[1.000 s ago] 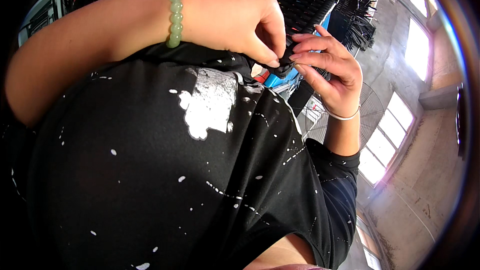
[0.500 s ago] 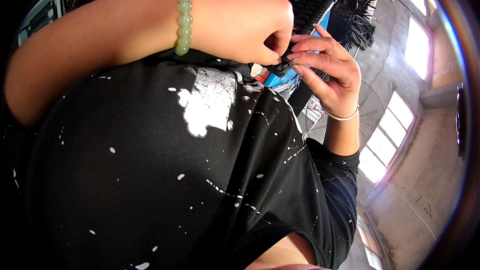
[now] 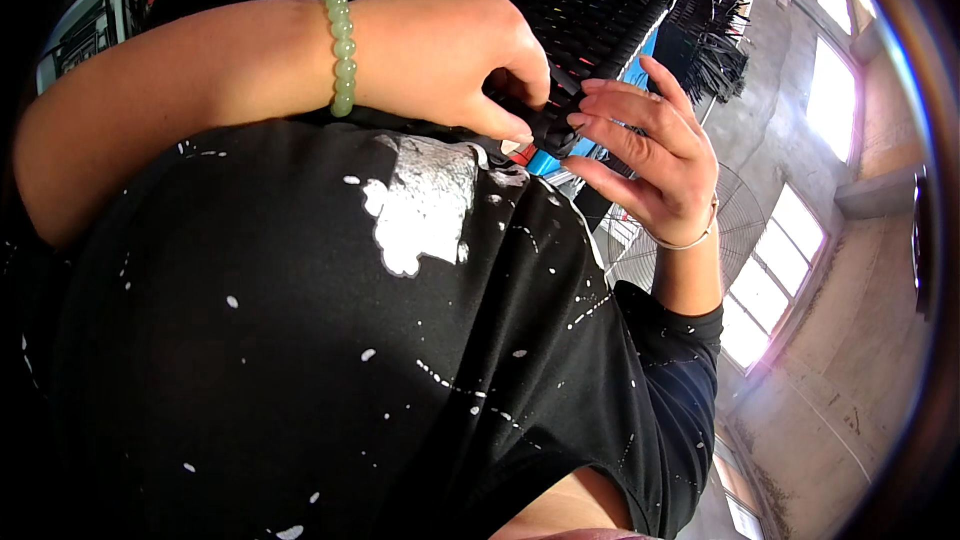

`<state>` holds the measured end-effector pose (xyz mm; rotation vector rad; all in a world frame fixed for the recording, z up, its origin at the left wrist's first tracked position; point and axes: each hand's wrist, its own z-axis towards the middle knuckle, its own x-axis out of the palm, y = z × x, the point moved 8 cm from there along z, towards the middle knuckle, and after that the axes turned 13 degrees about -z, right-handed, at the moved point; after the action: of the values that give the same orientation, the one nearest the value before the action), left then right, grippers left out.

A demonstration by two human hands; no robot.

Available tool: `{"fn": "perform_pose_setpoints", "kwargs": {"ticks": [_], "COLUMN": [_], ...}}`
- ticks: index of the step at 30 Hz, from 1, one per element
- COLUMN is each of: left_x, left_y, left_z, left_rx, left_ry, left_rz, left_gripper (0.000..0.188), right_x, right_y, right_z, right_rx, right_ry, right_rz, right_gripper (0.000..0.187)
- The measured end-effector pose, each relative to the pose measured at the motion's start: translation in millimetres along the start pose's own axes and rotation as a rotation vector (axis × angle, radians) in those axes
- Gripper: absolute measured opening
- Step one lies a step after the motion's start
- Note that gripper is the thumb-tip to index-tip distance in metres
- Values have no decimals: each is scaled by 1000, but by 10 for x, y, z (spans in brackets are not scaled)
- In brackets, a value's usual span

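Looking down over black shirt (image 3: pixel 300 340) to black woven piece (image 3: pixel 600 0), with thick black end (image 3: pixel 556 130) between both hands at its near side. Noting left hand (image 3: pixel 450 55) to the left of the woven piece, with thumb and forefinger bent about that end; cannot tell whether gripping or merely touching. Seeing right hand (image 3: pixel 665 155) to the right of the woven piece, loosely spread, with fingertips at the thick end and thumb well apart from them, unclenched. Recording green bead bracelet (image 3: pixel 344 50) left of the woven piece, thin bangle (image 3: pixel 690 241) below and right of it. Right of the woven piece, finding bundle of black strips (image 3: pixel 722 70); farther below, behind right hand, round wire guard (image 3: pixel 745 215). Cannot make out strands in shadow between fingertips.
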<state>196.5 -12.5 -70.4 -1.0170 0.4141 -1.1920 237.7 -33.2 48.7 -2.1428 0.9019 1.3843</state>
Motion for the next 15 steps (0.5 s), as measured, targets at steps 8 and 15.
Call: {"fn": "perform_pose_setpoints", "kwargs": {"ticks": [8, 15], "left_x": [0, 56], "left_y": [-3, 18], "left_z": [1, 7], "left_rx": [32, 2], "left_ry": [1, 63], "left_rz": [26, 9], "left_gripper": [27, 25], "right_x": [30, 94], "right_y": [39, 126], "right_z": [59, 91], "right_rx": [-42, -111], "right_ry": [48, 142], "right_rz": [17, 13], "right_gripper": [35, 30]}}
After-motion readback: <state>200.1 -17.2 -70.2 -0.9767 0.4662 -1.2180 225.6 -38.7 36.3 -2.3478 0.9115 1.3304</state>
